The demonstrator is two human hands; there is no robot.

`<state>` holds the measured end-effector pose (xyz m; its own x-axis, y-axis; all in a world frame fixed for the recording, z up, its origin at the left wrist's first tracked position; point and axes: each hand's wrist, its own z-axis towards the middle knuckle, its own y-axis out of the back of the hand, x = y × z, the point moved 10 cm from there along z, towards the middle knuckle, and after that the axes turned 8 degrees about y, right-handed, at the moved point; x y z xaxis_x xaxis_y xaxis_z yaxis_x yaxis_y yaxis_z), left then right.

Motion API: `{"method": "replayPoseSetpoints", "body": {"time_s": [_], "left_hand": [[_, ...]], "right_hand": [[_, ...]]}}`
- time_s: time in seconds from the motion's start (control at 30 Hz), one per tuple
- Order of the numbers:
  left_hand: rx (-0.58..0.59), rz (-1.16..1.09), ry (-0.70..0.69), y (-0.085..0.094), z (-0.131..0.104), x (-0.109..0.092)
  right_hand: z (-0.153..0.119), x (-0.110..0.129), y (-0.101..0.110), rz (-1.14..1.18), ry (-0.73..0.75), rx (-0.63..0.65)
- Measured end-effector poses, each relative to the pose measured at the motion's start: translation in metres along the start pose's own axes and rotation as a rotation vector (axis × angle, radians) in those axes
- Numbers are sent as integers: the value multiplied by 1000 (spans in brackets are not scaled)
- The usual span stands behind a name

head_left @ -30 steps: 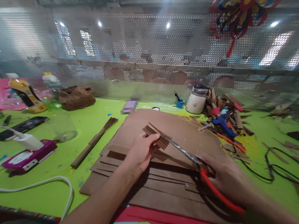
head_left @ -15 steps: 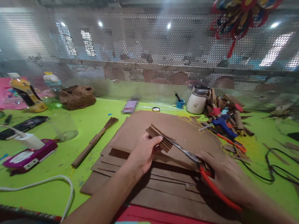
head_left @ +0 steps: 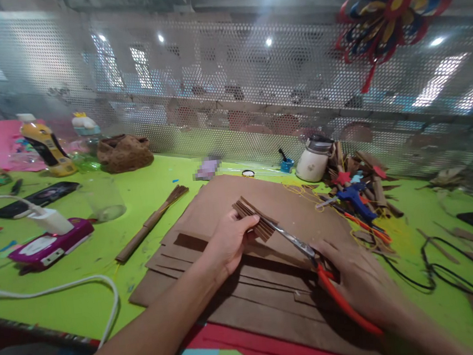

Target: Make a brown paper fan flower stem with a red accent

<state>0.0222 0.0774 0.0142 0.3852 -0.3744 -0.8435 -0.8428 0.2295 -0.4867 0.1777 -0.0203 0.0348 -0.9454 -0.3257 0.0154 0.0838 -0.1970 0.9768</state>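
My left hand (head_left: 232, 239) pinches a small bundle of narrow brown paper strips (head_left: 245, 207), fanned a little at the ends. My right hand (head_left: 350, 278) is closed on the orange handles of a pair of scissors (head_left: 295, 241). The scissor blades reach up and left to the strips, beside my left thumb. Both hands are above a stack of brown paper sheets (head_left: 205, 203), some with long cut slits. Left of the stack lies a rolled brown paper bundle (head_left: 151, 225) tied with yellow string.
A purple power strip (head_left: 50, 245) with a white plug and cable lies left. Behind are a yellow bottle (head_left: 47, 148), a brown pouch (head_left: 125, 153) and a white jar (head_left: 313, 160). A blue glue gun (head_left: 356, 199) and paper scraps are right, near black cable (head_left: 426, 259).
The whole view has shifted slightly. Both hands, the strips and the scissors hold almost the same places relative to each other.
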Motion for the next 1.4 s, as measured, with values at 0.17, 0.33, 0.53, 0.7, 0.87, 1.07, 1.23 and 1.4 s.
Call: {"method": "replayPoseSetpoints", "body": {"time_s": [0.17,0.33,0.53,0.7,0.87,1.07,1.23,1.4], "left_hand": [[5,-16,11,-1,-1,0],[-3,-18,18,-3,-3,-1],[13,-11,40,-9,-6,2],[3,10,25,-9,-6,2],[17,14,-8,-10,-5,0],[24,9,-8,-10,-5,1],[39,-6,6,-10,-6,1],[38,12,18,-13,-9,0]], "right_hand": [[-2,0,-1,-3,29,-20],[-1,-1,-1,0,28,-23],[1,1,0,18,-3,1],[1,1,0,19,-6,-7],[1,2,1,24,-8,-30],[2,5,3,41,28,-67],[1,6,5,46,25,-79],[1,5,1,55,13,-43]]}}
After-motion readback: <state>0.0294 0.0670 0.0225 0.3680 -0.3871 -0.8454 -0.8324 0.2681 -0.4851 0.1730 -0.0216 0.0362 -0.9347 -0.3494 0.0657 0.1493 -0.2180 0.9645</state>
